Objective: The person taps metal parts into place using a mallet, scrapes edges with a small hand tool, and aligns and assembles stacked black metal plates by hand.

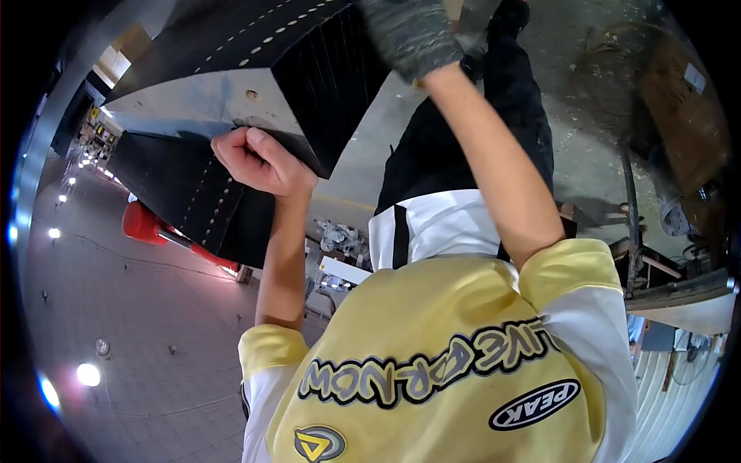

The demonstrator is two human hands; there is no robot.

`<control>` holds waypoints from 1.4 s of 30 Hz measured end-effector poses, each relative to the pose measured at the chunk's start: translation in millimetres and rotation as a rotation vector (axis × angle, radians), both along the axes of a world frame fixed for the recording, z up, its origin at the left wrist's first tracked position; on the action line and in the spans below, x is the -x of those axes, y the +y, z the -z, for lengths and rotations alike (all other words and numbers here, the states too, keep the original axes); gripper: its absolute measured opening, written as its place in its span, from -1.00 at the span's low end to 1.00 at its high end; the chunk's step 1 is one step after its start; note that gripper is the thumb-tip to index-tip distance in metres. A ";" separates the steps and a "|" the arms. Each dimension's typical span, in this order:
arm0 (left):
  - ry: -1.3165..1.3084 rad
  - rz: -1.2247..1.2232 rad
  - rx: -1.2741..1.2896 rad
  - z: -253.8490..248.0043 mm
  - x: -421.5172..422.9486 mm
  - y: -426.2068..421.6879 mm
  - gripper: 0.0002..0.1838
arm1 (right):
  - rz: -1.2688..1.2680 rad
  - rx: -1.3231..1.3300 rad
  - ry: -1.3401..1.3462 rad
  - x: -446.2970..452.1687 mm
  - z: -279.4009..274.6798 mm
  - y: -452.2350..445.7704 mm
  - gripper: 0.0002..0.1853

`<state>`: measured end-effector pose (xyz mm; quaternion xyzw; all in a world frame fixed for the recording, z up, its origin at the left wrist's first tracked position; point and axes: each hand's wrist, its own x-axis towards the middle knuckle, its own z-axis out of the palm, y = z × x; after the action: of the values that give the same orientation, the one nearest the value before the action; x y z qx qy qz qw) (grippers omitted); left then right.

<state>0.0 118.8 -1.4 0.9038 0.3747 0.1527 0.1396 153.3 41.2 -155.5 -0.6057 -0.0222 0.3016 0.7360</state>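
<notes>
My left hand [261, 162] is bare and curled into a fist, close by the lower edge of a pale panel [193, 100]. What it holds, if anything, is hidden. The panel forms one face of a large black block [332, 85] with rows of light holes along its top. My right hand [409, 35] wears a dark grey knitted glove and is near the block's upper right side. It is blurred and cut off by the top of the view, so its fingers do not show.
Below the block stands another black holed panel [185, 189], beside a red rounded object [144, 224]. A brown board [683, 108] leans at the right, near a workbench [679, 297]. My legs [440, 147] stand on the concrete floor [587, 116].
</notes>
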 end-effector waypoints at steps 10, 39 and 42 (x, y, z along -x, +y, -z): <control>0.045 0.020 0.008 -3.3 5.2 3.2 -0.68 | -0.126 0.135 -0.258 5.7 16.4 -14.7 -0.68; 0.017 -0.084 -0.013 -10.7 24.5 12.2 -0.64 | -0.158 0.103 -0.322 -5.3 86.3 -14.2 -0.67; 0.035 -0.086 -0.009 -8.5 23.8 11.6 -0.62 | -0.077 0.169 -0.079 2.8 93.5 -7.3 -0.68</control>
<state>-23.8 130.5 7.1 0.8901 0.4148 0.1443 0.1221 150.5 33.9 -249.0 -0.6756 -0.0487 0.3064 0.6688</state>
